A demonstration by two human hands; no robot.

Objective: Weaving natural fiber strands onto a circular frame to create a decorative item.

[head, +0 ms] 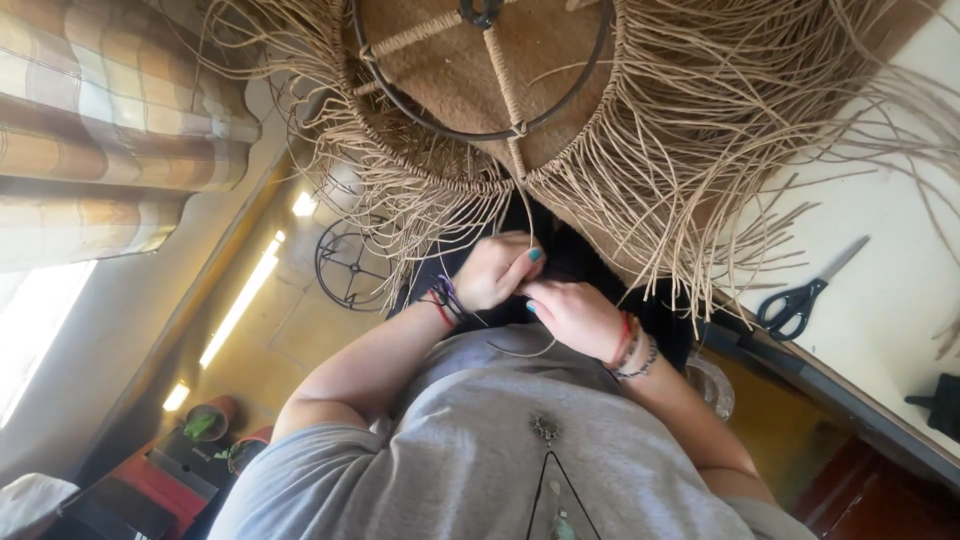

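Here, label by label — all from the head view, which appears upside down.

Work piece: a round lampshade-like frame of dark metal rings wrapped and fringed with tan raffia cord [500, 110], lying over the near edge of the white tabletop [880, 300] and hanging toward the person's lap.

Strand in hand: one loose tan cord [527, 215] runs from the lower rim of the frame down into the fingers; another loop of it curls over the grey shirt just below the hands.

Left hand [578, 315]: clenched around the cord, fingers curled inward, beaded bracelets at the wrist.

Right hand [495, 270]: pinching the same cord between thumb and forefinger, touching the left hand; teal nail polish shows.

Step in hand: by my reading, a knot or wrap is being tied in a fringe strand just under the rim — the exact knot is hidden by the fingers.

Next move calls for: probably steady tension on the strand and snugging it against the rim without tangling neighbouring fringe.

Nearby: black-handled scissors [800, 295] lie on the tabletop, well apart from the hands; a small bare black wire frame [350, 265] sits on the floor beyond.
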